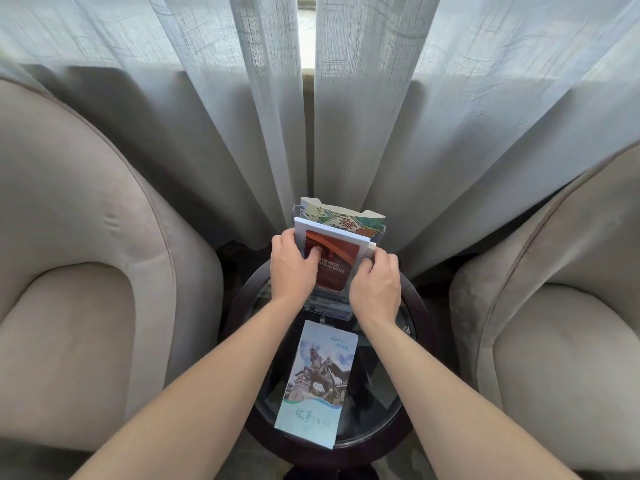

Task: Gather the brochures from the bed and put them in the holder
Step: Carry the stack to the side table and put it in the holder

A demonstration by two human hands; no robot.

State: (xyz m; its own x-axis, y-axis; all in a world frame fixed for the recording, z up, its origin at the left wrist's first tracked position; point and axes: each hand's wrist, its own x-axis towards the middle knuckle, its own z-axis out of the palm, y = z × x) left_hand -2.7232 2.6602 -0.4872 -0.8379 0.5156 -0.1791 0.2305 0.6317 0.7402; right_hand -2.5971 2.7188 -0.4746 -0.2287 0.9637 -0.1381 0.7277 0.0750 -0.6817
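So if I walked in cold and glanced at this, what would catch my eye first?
Probably the two hands at centre: the left hand and right hand grip a red-covered brochure by its sides, standing it in a clear holder in front of an illustrated brochure. Nearer the camera, a pale blue brochure with a horseman statue lies flat on the round glass-topped side table, between two beige armchairs.

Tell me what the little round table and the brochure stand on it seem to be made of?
Round table: apparently dark, glossy wood around a glass top; the pane shows reflections and the base shows through it. Brochure holder: probably clear acrylic; the red brochure shows through its front wall.
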